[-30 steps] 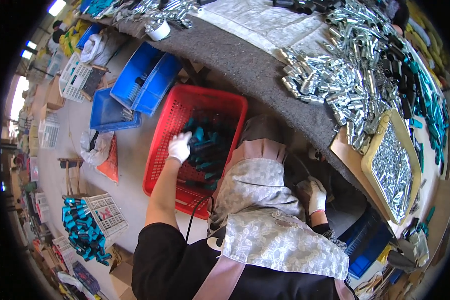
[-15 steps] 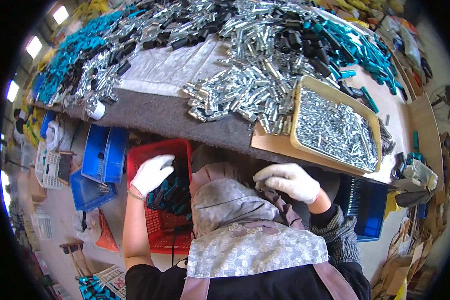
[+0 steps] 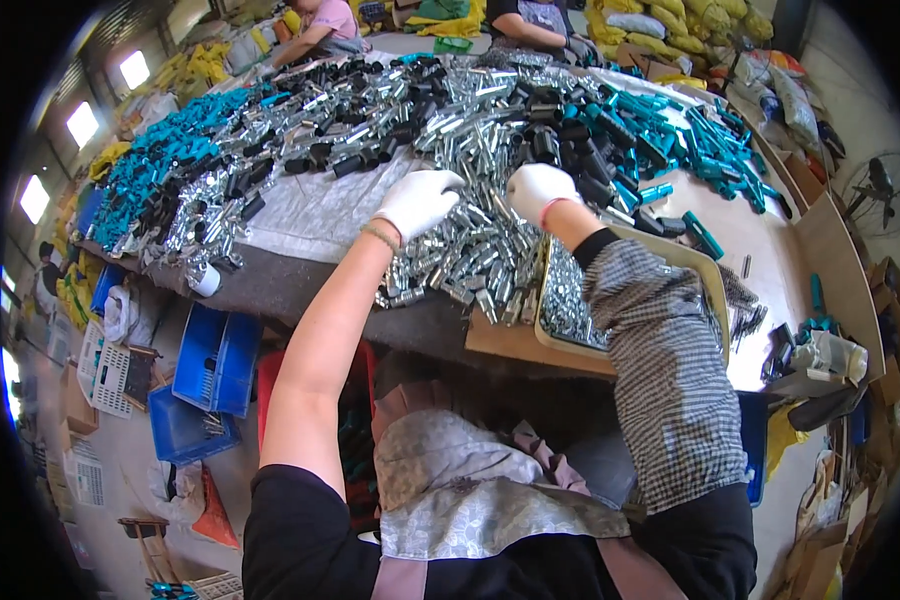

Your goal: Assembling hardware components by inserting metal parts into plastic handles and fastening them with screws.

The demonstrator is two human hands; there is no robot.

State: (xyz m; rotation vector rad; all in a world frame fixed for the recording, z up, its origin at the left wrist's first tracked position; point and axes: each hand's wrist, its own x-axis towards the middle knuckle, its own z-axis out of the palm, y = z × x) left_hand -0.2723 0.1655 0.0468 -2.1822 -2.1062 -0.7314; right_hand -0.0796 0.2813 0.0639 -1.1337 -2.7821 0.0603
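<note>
Both my hands wear white gloves and reach over the heap of short silver metal cylinders [image 3: 485,225] on the table. My left hand [image 3: 420,203] is at the heap's left side, beside the pale cloth, its fingers bent inward. Just to the right, my right hand [image 3: 540,190] is curled at the edge of the black sleeve-like pieces [image 3: 595,175]. What either hand pinches, if anything, is hidden behind the gloves. A cream tray [image 3: 715,290] of small shiny metal parts lies under my right forearm, partly covered by my checked sleeve.
Teal handle-like pieces [image 3: 715,150] lie at the right, with another teal heap [image 3: 160,160] far left. Below the table edge stand a red basket [image 3: 268,385] and blue bins [image 3: 215,360]. Two people [image 3: 535,25] work across the table. A fan [image 3: 880,185] stands right.
Both hands have risen from below the table edge, the left from over the red basket and the right from near my lap, to the silver heap. The view has tilted up.
</note>
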